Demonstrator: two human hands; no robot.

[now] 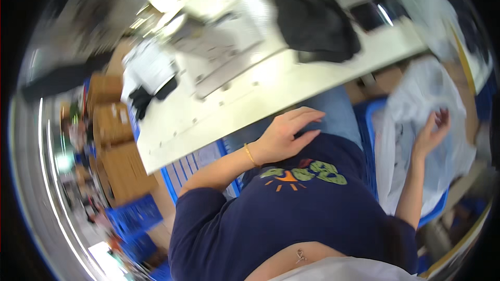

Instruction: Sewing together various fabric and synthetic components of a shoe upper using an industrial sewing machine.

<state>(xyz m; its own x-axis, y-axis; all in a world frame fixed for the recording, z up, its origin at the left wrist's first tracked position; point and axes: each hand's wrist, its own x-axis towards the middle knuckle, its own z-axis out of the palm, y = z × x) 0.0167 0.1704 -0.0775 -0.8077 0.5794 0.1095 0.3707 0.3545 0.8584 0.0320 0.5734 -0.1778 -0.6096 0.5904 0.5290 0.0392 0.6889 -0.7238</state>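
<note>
In the head view, the white table [260,86] serves as the landmark, its near edge slanting across in front of the person. The left hand [291,132] hangs over the lap, just on the person's side of that edge; its thumb and fingers stand apart, with nothing visible between them. The right hand [433,131] is off the table's right end, over the pale plastic bag [403,177] that lines a blue bin [441,205]. Its fingers are curled and blurred (whether they pinch a fold of the bag, one cannot tell).

The bag lies beyond the table's right end and on the person's side of it, directly beneath the right hand, its length running roughly away from the body. The right hand is clearly the nearer; the left is well apart from it.

On the table, a dark cloth [315,23] lies toward the right, and a white cloth [148,67] near the left end.
</note>
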